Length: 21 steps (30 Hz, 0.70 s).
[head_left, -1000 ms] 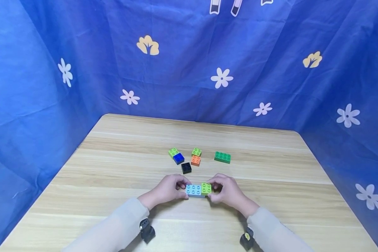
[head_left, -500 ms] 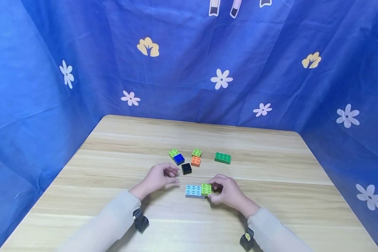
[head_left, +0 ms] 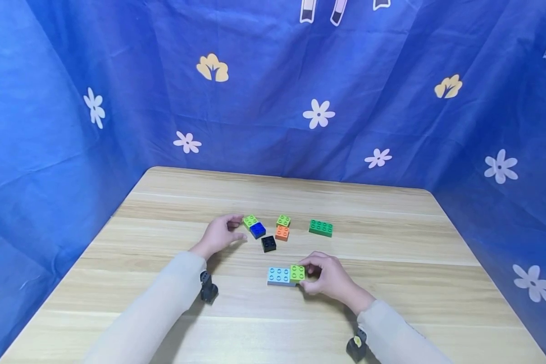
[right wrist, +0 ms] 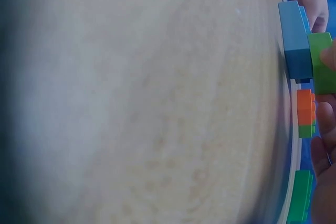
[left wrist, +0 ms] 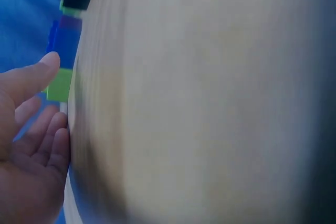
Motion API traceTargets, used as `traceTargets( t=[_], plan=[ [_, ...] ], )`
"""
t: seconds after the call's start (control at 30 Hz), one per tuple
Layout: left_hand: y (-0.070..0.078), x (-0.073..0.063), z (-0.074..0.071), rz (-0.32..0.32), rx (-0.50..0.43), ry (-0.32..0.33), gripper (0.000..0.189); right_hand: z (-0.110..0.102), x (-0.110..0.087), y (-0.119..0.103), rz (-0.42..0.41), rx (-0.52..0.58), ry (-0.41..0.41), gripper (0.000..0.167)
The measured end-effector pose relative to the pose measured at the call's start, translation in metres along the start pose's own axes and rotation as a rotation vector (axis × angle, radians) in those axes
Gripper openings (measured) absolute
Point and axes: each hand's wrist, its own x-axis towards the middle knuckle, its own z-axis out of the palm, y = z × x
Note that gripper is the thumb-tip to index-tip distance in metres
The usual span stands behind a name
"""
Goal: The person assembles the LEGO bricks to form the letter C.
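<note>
In the head view a light blue brick [head_left: 278, 276] lies on the table with a lime green brick [head_left: 297, 273] on top of its right end. My right hand [head_left: 326, 274] pinches that lime brick between thumb and fingers; the right wrist view shows the thumb against the lime brick [right wrist: 321, 64]. Over on the left, my left hand [head_left: 219, 234] is spread beside another lime brick [head_left: 250, 221] and a dark blue brick [head_left: 257, 230], which sit edge to edge. The left wrist view has the thumb near the blue brick [left wrist: 67, 43], with nothing held.
A black brick [head_left: 268, 243] lies just in front of the blue one. Farther right sit an orange brick [head_left: 281, 233], a third lime brick [head_left: 283, 220] behind it, and a long green brick [head_left: 320, 227]. A blue patterned cloth [head_left: 264, 101] surrounds the wooden table [head_left: 368, 217].
My left hand has let go of the light blue brick and moved away, forward and left, to the lime and dark blue bricks. The right hand stays on its lime brick.
</note>
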Motion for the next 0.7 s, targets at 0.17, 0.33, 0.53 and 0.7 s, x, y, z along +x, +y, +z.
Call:
traceTargets(
  t=[0.17,0.33,0.53,0.7],
  plan=[
    [0.0,0.011,-0.001,0.039,0.055,-0.067,0.063,0.0,0.0,0.0,-0.007,0.003,0.001,0.041],
    [0.002,0.019,-0.003,0.089,0.07,-0.145,0.064,0.0,0.0,0.001,-0.016,-0.001,0.001,0.041],
    [0.0,0.023,-0.003,0.107,0.099,-0.177,0.056,0.0,0.0,0.002,-0.016,-0.002,0.0,0.041],
    [0.001,0.026,-0.002,0.1,0.122,-0.177,0.05,0.0,0.0,0.0,-0.01,0.001,-0.002,0.042]
  ],
)
